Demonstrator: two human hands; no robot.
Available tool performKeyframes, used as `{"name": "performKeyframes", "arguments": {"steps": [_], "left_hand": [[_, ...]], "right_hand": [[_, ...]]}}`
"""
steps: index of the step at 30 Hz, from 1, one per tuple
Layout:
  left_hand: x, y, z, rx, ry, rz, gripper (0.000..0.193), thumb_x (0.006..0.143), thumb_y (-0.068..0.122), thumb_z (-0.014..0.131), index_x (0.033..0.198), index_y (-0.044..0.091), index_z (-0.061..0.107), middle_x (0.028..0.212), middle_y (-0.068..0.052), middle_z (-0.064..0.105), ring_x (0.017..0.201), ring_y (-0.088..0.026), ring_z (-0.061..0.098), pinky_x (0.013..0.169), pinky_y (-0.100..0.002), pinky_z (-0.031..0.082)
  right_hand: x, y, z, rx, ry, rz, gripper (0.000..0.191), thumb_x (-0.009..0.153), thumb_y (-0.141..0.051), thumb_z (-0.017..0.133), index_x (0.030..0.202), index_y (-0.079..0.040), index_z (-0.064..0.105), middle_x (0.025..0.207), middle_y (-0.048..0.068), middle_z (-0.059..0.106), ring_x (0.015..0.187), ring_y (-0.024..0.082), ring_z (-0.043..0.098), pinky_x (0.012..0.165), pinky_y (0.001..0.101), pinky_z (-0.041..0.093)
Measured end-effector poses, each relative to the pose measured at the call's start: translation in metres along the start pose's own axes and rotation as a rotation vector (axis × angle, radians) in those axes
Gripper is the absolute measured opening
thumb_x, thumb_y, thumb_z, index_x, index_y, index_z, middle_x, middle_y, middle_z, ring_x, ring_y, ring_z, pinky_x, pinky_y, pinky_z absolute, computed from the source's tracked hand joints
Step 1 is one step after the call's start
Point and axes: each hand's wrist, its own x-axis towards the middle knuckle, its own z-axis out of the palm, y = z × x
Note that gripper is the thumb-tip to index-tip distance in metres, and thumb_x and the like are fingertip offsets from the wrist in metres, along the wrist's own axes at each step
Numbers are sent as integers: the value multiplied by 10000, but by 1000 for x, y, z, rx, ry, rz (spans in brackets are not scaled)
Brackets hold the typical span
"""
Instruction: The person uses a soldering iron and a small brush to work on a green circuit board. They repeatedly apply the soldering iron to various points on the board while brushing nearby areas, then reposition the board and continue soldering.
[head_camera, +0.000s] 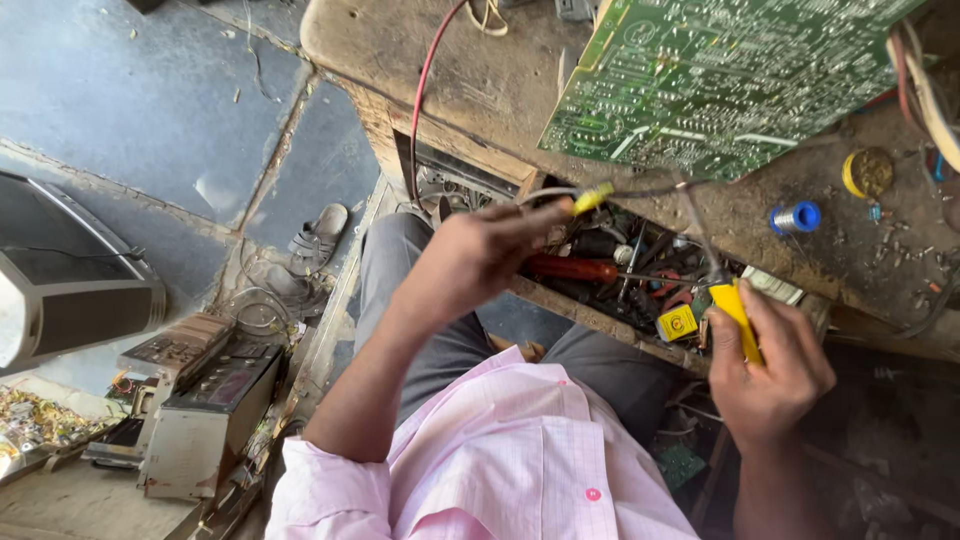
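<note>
Head view, read left to right. On the floor at far left lay a grey speaker cabinet, then a stack of opened electronics chassis and a pair of sandals on the stone tiles.

My left hand was curled nearly closed, its fingertips pinching a thin yellow-tipped probe by the tip end, its lead trailing off toward the board. I judged the probe light and stiff at the tip but limp along the lead, best gripped on the insulated yellow part, clear of the metal.

Below it the open drawer held a red-handled screwdriver among loose tools and a small yellow tape measure.

Above, the green circuit board rested tilted, solder side up, on the dusty surface. I judged it light, rigid and fragile, best held by its edges.

My right hand was wrapped shut around the yellow handle of a soldering iron, its dark shaft reaching up toward the board's lower edge; whether the tip touched it I could not tell. Only the handle seemed safe to hold.

Further right sat a blue solder spool and a round yellow tin.
</note>
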Motion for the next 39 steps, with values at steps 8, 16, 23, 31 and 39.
{"name": "performKeyframes", "arguments": {"steps": [8,16,23,31,39], "left_hand": [[-7,-28,40,-508,582,-375,400,1113,113,584,1504,46,534,946,0,687,677,-16,530,587,-209,437],[40,-29,51,-649,647,-305,390,1075,86,665,1438,19,538,1171,0,649,889,-22,603,730,-197,509],[43,-34,67,-689,665,-358,396,1056,61,691,1430,9,569,994,-1,669,803,-23,600,679,-193,497],[41,-38,68,-564,672,-349,363,1048,26,723,1392,0,612,1067,-7,717,943,-61,665,834,-214,552],[36,-32,74,-544,704,-369,298,1066,-14,728,1343,-49,622,1082,-8,668,938,-67,608,836,-216,510]], "right_hand": [[2,22,8,252,-109,188,287,1036,42,746,1316,51,685,1107,141,708,917,164,694,791,242,553],[-7,37,13,635,-143,495,360,1029,-1,711,1380,64,663,947,94,695,720,60,597,595,165,454],[-20,61,-7,741,-112,500,355,1010,10,704,1351,89,646,1035,125,713,710,62,607,655,192,479],[-50,86,-35,776,6,552,294,1042,5,696,1317,97,649,987,151,709,689,83,595,608,183,452],[-93,107,-67,743,219,665,318,1053,0,646,1364,65,634,1065,208,716,643,87,553,609,211,434]]}}
